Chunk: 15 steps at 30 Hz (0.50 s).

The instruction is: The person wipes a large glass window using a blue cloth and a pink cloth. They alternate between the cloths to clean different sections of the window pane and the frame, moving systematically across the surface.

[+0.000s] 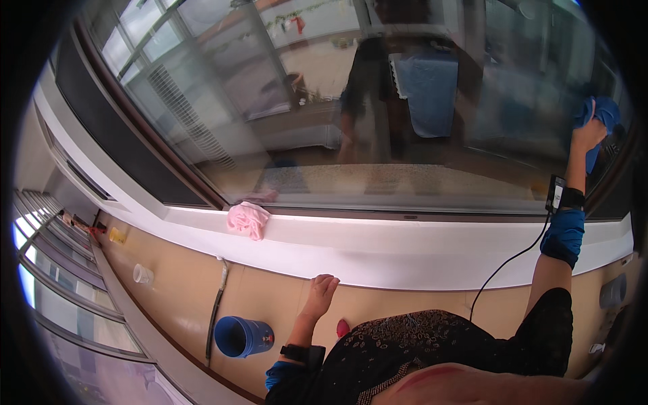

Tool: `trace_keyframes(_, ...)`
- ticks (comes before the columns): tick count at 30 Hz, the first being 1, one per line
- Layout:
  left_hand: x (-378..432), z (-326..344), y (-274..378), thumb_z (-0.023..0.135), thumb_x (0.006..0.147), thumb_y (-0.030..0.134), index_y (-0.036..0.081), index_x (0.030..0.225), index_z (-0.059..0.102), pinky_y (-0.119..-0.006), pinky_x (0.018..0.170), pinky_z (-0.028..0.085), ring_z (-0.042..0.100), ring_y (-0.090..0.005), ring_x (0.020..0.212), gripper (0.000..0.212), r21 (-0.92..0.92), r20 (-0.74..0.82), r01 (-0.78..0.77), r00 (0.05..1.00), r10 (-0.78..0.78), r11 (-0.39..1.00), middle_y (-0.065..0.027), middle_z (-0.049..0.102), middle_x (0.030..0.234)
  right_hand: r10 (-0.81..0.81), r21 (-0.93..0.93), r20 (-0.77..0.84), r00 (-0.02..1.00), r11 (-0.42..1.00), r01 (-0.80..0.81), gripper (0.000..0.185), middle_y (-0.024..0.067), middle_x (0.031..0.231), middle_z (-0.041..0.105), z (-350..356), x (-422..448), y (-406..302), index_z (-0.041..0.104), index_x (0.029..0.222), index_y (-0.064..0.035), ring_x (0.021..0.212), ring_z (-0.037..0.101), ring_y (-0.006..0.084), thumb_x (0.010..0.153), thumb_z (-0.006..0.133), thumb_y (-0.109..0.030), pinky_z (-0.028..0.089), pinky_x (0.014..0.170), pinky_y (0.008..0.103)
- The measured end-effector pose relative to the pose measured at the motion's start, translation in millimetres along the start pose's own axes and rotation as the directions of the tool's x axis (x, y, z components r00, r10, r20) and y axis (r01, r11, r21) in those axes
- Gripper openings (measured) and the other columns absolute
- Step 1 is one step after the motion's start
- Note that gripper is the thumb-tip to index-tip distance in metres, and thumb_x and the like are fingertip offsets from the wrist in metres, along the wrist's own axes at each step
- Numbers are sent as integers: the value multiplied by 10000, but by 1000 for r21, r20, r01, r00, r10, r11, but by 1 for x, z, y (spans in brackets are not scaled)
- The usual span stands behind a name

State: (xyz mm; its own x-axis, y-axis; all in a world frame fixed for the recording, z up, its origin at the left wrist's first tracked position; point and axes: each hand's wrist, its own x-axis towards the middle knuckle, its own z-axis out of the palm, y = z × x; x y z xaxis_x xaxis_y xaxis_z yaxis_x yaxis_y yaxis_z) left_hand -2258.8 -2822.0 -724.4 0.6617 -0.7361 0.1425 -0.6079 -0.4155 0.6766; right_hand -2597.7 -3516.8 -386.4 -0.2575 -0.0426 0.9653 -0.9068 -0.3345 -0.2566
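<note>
Against the right side of a large window pane (314, 182), my right hand (589, 134) grips a blue cloth (602, 112). Part of the cloth hangs below the hand along the glass. My left hand (322, 293) is low at my left side, near the edge of the white sill (385, 255), with nothing visible in it and its fingers loosely bent. A crumpled pink cloth (248, 220) lies on the sill by the window's lower frame. The glass shows reflections mixed with a room behind it.
A blue bucket (259, 337) stands on the tan floor beside a long dark pole or hose (215, 309). Farther left are a white container (143, 274) and a yellow one (117, 235). A black cable (498, 271) hangs from my right wrist device. A grey bucket (613, 291) stands far right.
</note>
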Motion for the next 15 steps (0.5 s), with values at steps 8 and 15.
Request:
trace_keyframes(8,-39,-70,-90,572,1010,270,34,1063,725,-456,976,448,561,-368,1095,287,-69,-164,34,985,-45,997,-167,674,1130,-324,65,55,944,945,321,588,293,1299,607,-191,-68,-431,748,958,52,1408,396,417,963,558,-505,243,1157,586)
trace_keyframes(15,-100,-152,-165,588,992,233,24,1035,715,-461,967,444,569,-367,1073,248,-89,-245,166,952,-183,982,-171,675,1108,-468,694,-22,883,629,351,672,117,1502,478,-317,-162,-701,602,1343,-122,1493,283,318,767,754,-433,171,1179,617)
